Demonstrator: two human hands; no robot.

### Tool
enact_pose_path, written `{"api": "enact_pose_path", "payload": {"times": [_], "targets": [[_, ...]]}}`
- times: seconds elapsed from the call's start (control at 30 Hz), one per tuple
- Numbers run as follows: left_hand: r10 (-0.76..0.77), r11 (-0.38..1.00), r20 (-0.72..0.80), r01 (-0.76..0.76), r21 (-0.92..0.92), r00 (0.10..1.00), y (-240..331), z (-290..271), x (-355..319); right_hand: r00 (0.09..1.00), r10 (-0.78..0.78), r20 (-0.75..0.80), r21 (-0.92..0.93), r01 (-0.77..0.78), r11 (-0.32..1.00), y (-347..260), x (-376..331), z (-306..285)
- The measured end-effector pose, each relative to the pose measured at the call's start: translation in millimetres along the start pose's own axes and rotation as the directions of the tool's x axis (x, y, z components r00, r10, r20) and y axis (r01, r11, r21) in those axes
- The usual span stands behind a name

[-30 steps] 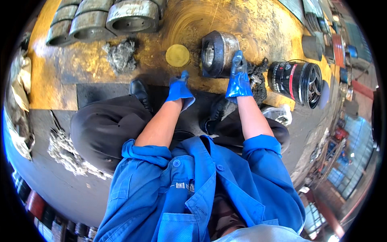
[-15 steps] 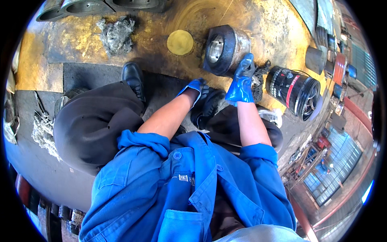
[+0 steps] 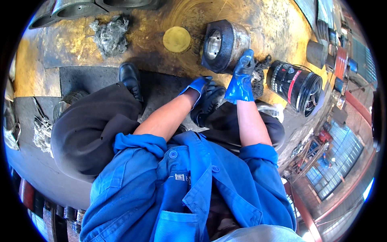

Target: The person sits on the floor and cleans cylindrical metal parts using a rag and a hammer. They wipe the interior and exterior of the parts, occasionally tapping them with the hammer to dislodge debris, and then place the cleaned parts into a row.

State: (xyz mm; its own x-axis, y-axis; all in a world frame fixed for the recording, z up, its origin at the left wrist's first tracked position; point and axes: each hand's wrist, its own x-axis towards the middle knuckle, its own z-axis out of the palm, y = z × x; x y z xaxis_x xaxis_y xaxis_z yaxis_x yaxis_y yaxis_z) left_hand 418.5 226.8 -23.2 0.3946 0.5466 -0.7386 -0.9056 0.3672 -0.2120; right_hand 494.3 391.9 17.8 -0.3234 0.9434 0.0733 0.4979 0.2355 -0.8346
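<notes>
A heavy metal housing, with a dark angular flange and a bright round bore, rests on the stained yellow work surface ahead of me. My right hand, in a blue rubber glove, grips its near right side; some fingers are hidden against the metal. My left hand, in the same kind of glove, is low beside my right boot, short of the housing. Its fingers look curled, and the dark glove blends into the boot, so anything inside it is hidden.
A black bucket with a red band lies tilted at right, beside a dark rag. A grey rag bundle sits at far left, below large metal rings. A yellow disc marks the surface.
My view has shifted slightly. The left hand's fingers have moved a little toward the housing; the right hand stays against it.
</notes>
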Motion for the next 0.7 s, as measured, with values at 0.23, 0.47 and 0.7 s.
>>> {"api": "enact_pose_path", "payload": {"times": [0.23,0.47,0.7], "targets": [[0.176,0.977,-0.131,-0.157,0.141,0.976,22.2,-37.1,3.2,0.989,-0.108,-0.097,0.069,0.115,0.991,-10.1,0.6,14.4],[0.017,0.982,-0.014,-0.019,-0.186,1.000,13.3,-1.0,-17.5,0.989,0.020,-0.146,0.253,0.018,0.967,-0.1,-1.3,17.4],[-0.096,0.907,0.039,0.104,-0.408,0.995,3.3,18.5,25.6,0.995,0.104,-0.014,0.474,-0.085,0.877,0.9,-3.4,15.6]]}}
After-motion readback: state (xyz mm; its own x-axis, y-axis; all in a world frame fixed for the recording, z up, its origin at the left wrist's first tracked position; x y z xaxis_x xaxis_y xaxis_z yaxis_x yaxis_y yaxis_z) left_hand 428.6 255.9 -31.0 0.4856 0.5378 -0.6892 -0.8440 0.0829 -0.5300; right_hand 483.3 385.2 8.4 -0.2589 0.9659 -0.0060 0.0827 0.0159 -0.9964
